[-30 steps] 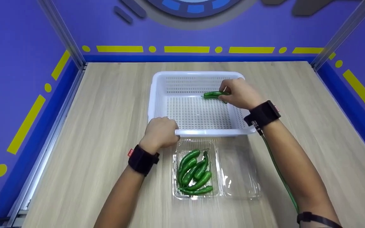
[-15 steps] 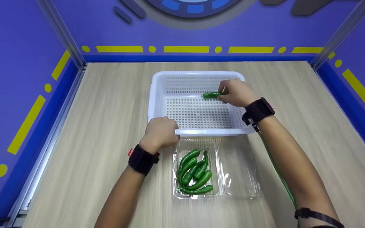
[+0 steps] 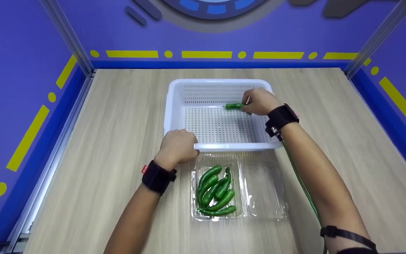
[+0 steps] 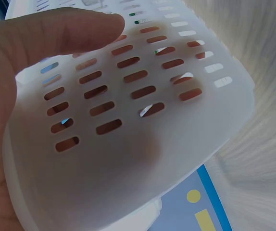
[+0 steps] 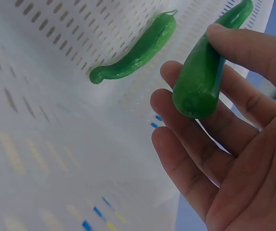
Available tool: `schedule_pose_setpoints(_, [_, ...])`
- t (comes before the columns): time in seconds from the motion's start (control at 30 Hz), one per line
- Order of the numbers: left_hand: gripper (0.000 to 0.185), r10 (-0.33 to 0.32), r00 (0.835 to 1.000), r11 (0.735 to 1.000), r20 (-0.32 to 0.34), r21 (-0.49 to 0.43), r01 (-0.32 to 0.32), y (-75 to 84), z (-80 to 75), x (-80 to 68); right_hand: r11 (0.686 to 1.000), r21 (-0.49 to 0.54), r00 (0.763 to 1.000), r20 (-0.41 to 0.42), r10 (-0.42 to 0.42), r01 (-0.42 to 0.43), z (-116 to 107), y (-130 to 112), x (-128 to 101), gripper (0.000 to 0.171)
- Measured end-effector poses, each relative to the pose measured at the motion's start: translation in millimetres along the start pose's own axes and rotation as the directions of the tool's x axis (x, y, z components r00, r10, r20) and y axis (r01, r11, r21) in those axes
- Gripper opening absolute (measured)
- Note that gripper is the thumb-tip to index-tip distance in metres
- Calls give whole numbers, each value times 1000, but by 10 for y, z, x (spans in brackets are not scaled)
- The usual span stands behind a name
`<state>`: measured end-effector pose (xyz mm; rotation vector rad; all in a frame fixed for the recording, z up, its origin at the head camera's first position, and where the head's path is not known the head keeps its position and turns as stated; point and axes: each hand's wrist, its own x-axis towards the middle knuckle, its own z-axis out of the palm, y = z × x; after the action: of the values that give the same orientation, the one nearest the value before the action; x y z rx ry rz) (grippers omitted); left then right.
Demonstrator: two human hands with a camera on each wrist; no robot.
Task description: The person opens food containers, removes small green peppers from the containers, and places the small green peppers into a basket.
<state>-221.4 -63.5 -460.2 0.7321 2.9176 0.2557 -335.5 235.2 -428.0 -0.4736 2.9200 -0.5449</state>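
My left hand (image 3: 179, 146) grips the near left corner of a white perforated plastic basket (image 3: 229, 146). In the left wrist view its thumb (image 4: 94, 36) lies along one side of the slotted wall, and fingers show through the slots from the other side. Inside the basket, near its right wall, my right hand (image 3: 262, 101) pinches a green chili pepper (image 5: 198, 89) between thumb and fingers. A second green pepper (image 5: 135, 53) lies in the basket close by, apart from the held one in the right wrist view.
Nearer than the basket sits an opened clear plastic clamshell box (image 3: 193, 197), its lid (image 3: 266, 194) laid out to the right. Several green peppers (image 3: 224, 199) lie in its left half. Blue walls enclose the wooden table (image 3: 118, 116). A green cable (image 3: 301, 180) runs along the right forearm.
My right wrist and forearm have shifted a little to the left, the hand staying over the same part of the basket with the pepper. My left hand holds its place on the corner.
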Motion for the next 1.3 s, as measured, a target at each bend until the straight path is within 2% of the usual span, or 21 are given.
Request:
schedule_pose_setpoints(0.4, [35, 8, 1000, 1000, -12, 23, -8, 9, 6, 0, 999, -18, 998, 27, 52, -51, 54, 58, 134, 21])
schedule_pose_setpoints(0.73, [44, 4, 1000, 1000, 25, 12, -4, 35, 6, 2, 991, -52, 990, 67, 125, -121, 143, 70, 165, 23])
schedule_pose_setpoints(1.1, [40, -4, 1000, 1000, 24, 15, 4, 18, -19, 3, 990, -63, 990, 68, 128, -123, 122, 26, 209, 20])
schedule_pose_setpoints(1.3, [38, -10, 1000, 1000, 17, 11, 10, 8, -23, -2, 985, -75, 984, 74, 159, -154, 164, 26, 267, 21])
